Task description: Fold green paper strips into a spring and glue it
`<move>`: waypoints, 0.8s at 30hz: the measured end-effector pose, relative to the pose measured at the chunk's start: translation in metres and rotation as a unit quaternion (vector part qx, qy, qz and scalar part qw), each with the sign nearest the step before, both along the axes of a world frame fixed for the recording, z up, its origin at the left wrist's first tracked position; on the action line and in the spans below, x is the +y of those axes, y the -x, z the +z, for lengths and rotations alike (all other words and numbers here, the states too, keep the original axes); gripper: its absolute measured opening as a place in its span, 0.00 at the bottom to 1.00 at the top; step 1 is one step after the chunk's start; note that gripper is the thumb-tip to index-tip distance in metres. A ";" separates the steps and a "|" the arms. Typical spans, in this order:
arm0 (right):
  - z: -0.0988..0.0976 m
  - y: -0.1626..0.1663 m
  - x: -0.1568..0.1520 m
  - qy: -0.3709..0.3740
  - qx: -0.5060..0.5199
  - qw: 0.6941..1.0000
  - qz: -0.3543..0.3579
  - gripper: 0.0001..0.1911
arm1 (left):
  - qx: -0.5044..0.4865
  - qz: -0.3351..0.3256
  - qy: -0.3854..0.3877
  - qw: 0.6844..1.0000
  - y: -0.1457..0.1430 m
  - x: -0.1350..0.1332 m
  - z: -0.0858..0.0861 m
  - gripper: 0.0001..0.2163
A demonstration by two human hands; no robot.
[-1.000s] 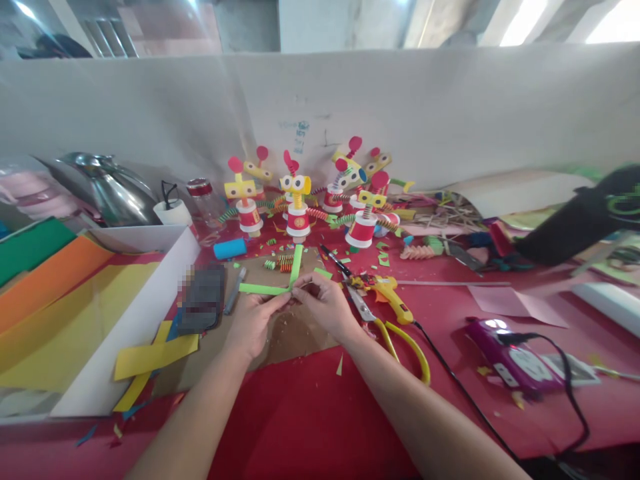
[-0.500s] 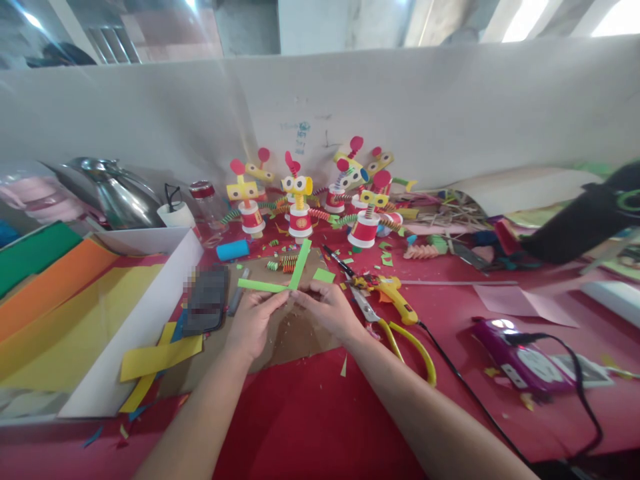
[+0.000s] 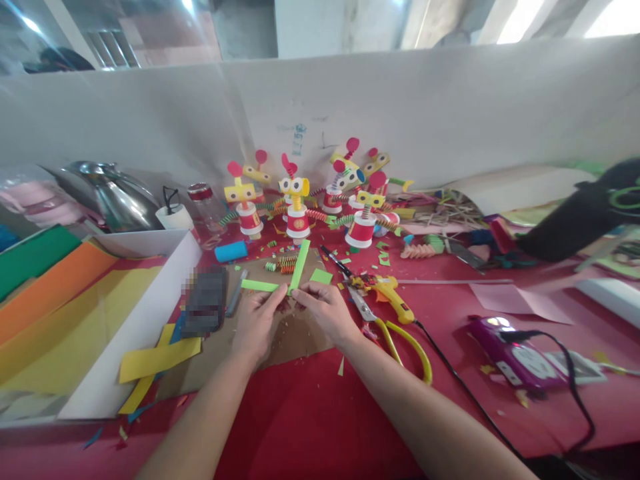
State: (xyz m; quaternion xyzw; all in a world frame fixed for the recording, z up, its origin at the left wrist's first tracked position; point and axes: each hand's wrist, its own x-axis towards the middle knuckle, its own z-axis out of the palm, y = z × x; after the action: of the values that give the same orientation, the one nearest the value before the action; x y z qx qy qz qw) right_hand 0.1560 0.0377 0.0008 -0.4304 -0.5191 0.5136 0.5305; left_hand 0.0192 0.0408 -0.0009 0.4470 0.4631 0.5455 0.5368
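Note:
Two light green paper strips [image 3: 300,265] meet at a corner, one pointing away from me and the other to the left. My left hand [image 3: 257,317] pinches them at that corner, thumb on top. On the other side of the corner, my right hand [image 3: 324,308] pinches the same strips with thumb and fingers. Both hands are above a brown cardboard sheet [image 3: 295,340]. Just beyond them lie small folded paper springs [image 3: 287,264] and a green paper square [image 3: 321,276]. The ends of the strips under my fingertips are hidden.
Paper-cup figures [image 3: 299,221] stand along the back. To the right lie yellow-handled scissors [image 3: 395,337], a yellow glue gun [image 3: 395,298] with its cord and a purple power strip [image 3: 520,357]. A white box [image 3: 135,327] with coloured paper and a phone [image 3: 205,300] are at left.
My fingers have shifted slightly at the corner of the strips, and the left thumb now covers more of the leftward strip. The view has moved a little; both hands keep their pinch.

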 end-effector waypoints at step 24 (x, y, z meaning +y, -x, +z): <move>-0.010 0.007 -0.001 -0.036 -0.068 0.996 -0.053 0.10 | -0.231 -0.053 0.123 0.964 0.005 0.007 0.003 0.04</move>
State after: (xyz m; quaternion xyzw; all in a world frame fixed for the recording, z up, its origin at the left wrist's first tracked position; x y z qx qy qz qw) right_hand 0.1493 0.0368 -0.0091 -0.4718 -0.5482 0.4358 0.5357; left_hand 0.0145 0.0477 0.0021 0.2633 0.3659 0.5433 0.7083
